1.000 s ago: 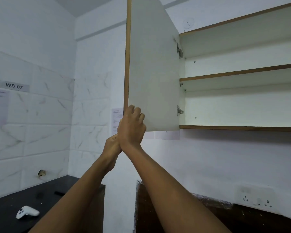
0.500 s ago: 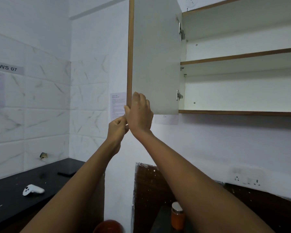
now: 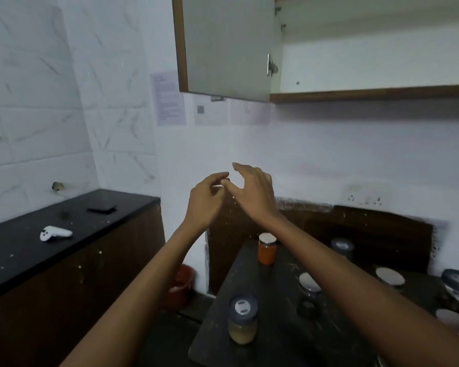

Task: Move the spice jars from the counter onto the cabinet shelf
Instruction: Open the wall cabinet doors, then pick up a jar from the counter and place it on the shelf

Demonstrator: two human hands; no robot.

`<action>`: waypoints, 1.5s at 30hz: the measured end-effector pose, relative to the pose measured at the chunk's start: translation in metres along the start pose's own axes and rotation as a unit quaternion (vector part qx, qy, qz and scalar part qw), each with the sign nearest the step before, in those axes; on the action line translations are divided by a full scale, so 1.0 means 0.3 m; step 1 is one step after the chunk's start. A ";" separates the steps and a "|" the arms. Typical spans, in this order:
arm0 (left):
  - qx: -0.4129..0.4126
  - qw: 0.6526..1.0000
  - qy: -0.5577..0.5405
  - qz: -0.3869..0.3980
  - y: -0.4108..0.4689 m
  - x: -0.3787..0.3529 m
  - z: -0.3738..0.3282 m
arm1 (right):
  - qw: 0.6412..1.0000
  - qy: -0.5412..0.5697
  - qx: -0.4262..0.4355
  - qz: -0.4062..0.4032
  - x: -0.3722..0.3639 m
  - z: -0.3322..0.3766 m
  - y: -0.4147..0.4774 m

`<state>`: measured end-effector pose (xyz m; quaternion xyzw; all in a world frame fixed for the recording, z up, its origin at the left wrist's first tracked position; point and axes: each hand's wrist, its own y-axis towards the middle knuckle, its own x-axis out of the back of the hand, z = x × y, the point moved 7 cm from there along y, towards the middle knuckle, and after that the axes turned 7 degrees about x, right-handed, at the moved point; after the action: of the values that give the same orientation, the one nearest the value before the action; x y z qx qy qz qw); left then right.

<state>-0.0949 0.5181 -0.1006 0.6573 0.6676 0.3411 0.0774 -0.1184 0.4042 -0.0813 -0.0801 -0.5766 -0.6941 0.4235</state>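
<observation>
Fingers (image 3: 243, 169) loosely spread, both hands empty in mid-air.
On the dark counter (image 3: 276, 329) below the arms, a pale spice jar (image 3: 242, 323) stands nearest, an orange spice jar (image 3: 267, 249) farther back; left hand (image 3: 206, 201) and right hand (image 3: 253, 193) hover close together, lower than the open cabinet shelf (image 3: 368, 92).

White controller (image 3: 55, 233) and flat black slab (image 3: 102, 208) lie apart on the left counter (image 3: 24, 250)

No readable text, printed sheets (image 3: 169, 99) on the wall (image 3: 329, 154) too blurred to read
</observation>
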 end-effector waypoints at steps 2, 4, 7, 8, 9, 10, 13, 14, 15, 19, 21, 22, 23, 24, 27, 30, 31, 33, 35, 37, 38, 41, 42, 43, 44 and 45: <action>-0.014 0.999 0.032 0.039 -0.049 -0.046 0.047 | 1.000 0.015 -0.002 0.024 -0.044 -0.060 -0.068; -0.017 0.995 0.058 0.077 -0.096 -0.093 0.117 | 0.999 0.022 0.000 0.046 -0.085 -0.122 -0.131; 0.003 0.986 0.105 0.128 -0.175 -0.166 0.256 | 0.994 0.034 -0.004 0.101 -0.171 -0.230 -0.241; 0.020 0.982 0.112 0.149 -0.206 -0.193 0.300 | 0.991 0.045 -0.007 0.129 -0.211 -0.267 -0.282; 0.035 0.978 0.118 0.171 -0.239 -0.220 0.340 | 0.986 0.058 -0.010 0.159 -0.257 -0.304 -0.325; 0.043 0.972 0.127 0.191 -0.271 -0.247 0.379 | 0.980 0.068 -0.014 0.188 -0.301 -0.340 -0.370; 0.036 0.948 0.191 0.251 -0.342 -0.324 0.486 | 0.959 0.083 -0.038 0.268 -0.432 -0.441 -0.485; 0.028 0.938 0.219 0.267 -0.357 -0.350 0.523 | 0.952 0.085 -0.047 0.289 -0.475 -0.474 -0.520; 0.025 0.926 0.251 0.283 -0.374 -0.373 0.560 | 0.946 0.087 -0.055 0.306 -0.515 -0.504 -0.554; 0.051 0.893 0.319 0.313 -0.403 -0.432 0.677 | 0.923 0.101 -0.085 0.362 -0.654 -0.584 -0.654; 0.070 0.880 0.336 0.327 -0.417 -0.454 0.719 | 0.907 0.119 -0.108 0.390 -0.705 -0.609 -0.692; 0.080 0.871 0.347 0.337 -0.427 -0.468 0.743 | 0.899 0.129 -0.118 0.401 -0.728 -0.622 -0.710; 0.088 0.862 0.358 0.348 -0.439 -0.483 0.767 | 0.893 0.139 -0.127 0.409 -0.749 -0.637 -0.727; 0.090 0.854 0.363 0.361 -0.452 -0.500 0.789 | 0.887 0.150 -0.138 0.413 -0.769 -0.652 -0.744; 0.106 0.839 0.370 0.384 -0.501 -0.535 0.833 | 0.875 0.185 -0.162 0.417 -0.812 -0.673 -0.792; 0.114 0.838 0.361 0.394 -0.531 -0.552 0.853 | 0.862 0.218 -0.185 0.419 -0.853 -0.686 -0.839; 0.109 0.841 0.360 0.389 -0.534 -0.552 0.854 | 0.860 0.230 -0.195 0.412 -0.856 -0.688 -0.845; 0.090 0.851 0.352 0.380 -0.530 -0.551 0.863 | 0.864 0.251 -0.206 0.385 -0.855 -0.693 -0.842; 0.082 0.853 0.344 0.383 -0.528 -0.547 0.871 | 0.870 0.264 -0.216 0.356 -0.842 -0.697 -0.829; 0.073 0.851 0.340 0.394 -0.529 -0.547 0.880 | 0.873 0.280 -0.232 0.324 -0.826 -0.702 -0.815; 0.062 0.850 0.342 0.396 -0.529 -0.547 0.884 | 0.872 0.289 -0.242 0.312 -0.812 -0.700 -0.804; 0.021 0.845 0.354 0.401 -0.512 -0.545 0.866 | 0.870 0.320 -0.255 0.274 -0.748 -0.704 -0.748; 0.004 0.846 0.354 0.399 -0.501 -0.544 0.849 | 0.864 0.339 -0.263 0.264 -0.716 -0.702 -0.724; -0.011 0.849 0.351 0.394 -0.489 -0.544 0.833 | 0.855 0.358 -0.273 0.256 -0.684 -0.701 -0.701; -0.023 0.852 0.350 0.389 -0.477 -0.541 0.811 | 0.847 0.373 -0.281 0.254 -0.652 -0.700 -0.681; -0.032 0.855 0.345 0.387 -0.465 -0.540 0.793 | 0.841 0.383 -0.287 0.252 -0.622 -0.701 -0.665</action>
<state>-0.0587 0.4649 -0.4138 0.7002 0.3319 0.5692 -0.2749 -0.0576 0.3094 -0.4071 -0.0688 -0.1031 -0.6733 0.7289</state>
